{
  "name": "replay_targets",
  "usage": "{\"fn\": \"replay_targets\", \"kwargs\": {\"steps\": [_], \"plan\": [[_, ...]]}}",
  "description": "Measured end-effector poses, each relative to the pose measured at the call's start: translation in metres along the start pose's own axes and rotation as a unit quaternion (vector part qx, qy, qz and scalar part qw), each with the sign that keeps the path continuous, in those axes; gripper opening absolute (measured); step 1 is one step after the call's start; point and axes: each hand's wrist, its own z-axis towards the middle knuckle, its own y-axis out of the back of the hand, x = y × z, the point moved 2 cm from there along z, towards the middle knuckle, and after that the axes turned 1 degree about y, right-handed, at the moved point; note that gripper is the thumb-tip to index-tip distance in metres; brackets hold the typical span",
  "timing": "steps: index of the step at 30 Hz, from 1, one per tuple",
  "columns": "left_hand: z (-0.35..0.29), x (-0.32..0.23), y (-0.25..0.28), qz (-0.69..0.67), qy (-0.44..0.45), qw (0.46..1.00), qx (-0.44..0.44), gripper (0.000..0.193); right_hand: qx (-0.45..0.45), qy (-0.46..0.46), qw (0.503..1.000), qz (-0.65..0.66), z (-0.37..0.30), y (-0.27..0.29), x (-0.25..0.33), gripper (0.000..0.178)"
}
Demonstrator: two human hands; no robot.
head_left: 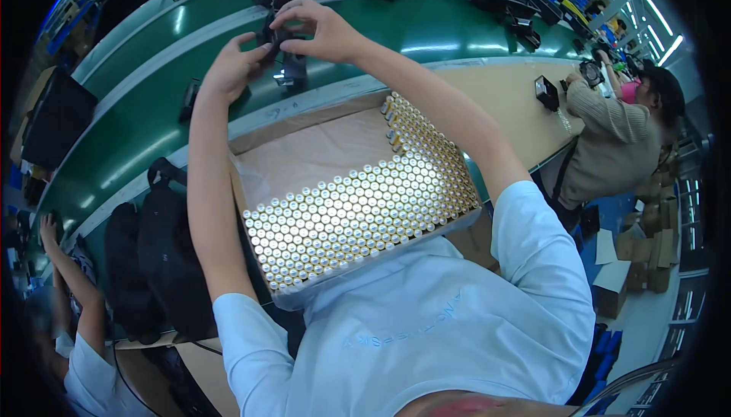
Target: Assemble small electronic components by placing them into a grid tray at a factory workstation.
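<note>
Hands raised over the green conveyor belt (426, 32): your left hand (232, 67) and right hand (324, 32) both pinch one small black part (272, 36) between them, fingers closed on it. Cardboard box (304, 154) of upright silver-topped cylinders (358, 204) lies just below your forearms. Black bags (152, 257) stand left of it.

The small black part (276, 36) is mostly hidden between both hands' fingers (293, 15).

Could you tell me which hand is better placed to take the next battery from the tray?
Probably the right hand: its forearm passes directly over the tray's packed batteries; the left hand supports the black part.
</note>
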Motion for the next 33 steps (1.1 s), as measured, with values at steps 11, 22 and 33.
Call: {"fn": "replay_targets", "kwargs": {"steps": [11,22,33], "plan": [[-0.004,0.004,-0.023,-0.021,-0.038,0.990,0.138,0.057,0.157,-0.132,0.949,-0.238,-0.053,0.043,0.078,0.028],[-0.001,0.008,-0.011,0.026,-0.009,0.994,0.104,0.049,0.520,-0.129,0.823,-0.188,-0.092,0.050,0.093,0.033],[0.002,0.009,-0.014,0.057,-0.002,0.996,0.068,0.046,0.643,-0.066,0.738,-0.194,-0.115,0.055,0.083,0.035]]}}
